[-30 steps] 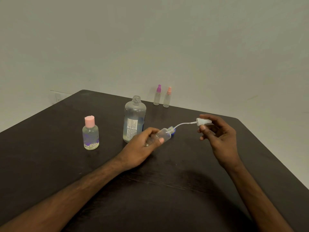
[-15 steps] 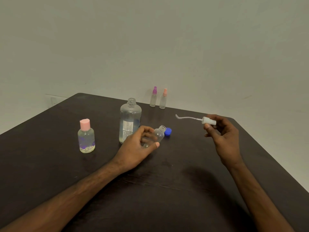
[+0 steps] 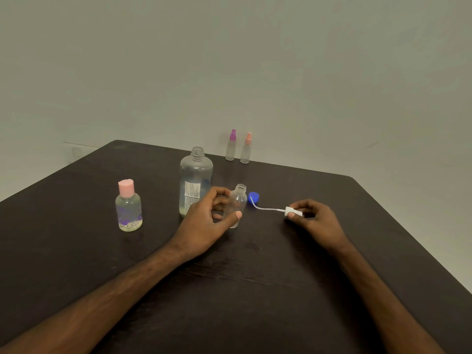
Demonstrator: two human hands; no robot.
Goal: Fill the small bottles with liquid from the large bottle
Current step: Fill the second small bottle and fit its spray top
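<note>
The large clear bottle (image 3: 195, 180) stands uncapped at the table's middle, partly filled. Just right of it a small clear bottle (image 3: 237, 201) stands upright with its neck open, and my left hand (image 3: 204, 221) is wrapped around it. My right hand (image 3: 315, 221) rests low at the table, pinching a white spray top (image 3: 293, 212) whose thin tube points left toward a blue cap (image 3: 253, 197) lying on the table. A small pink-capped bottle (image 3: 128, 206) stands at the left.
Two slim spray bottles, one with a purple top (image 3: 231, 145) and one with an orange top (image 3: 246, 148), stand at the far edge of the dark table (image 3: 255, 290) against the wall. The table's right edge runs diagonally near my right arm.
My left hand has stood the small bottle upright from a tilt. My right hand pulled the spray top and its tube out of that bottle, then lowered it to the table.
</note>
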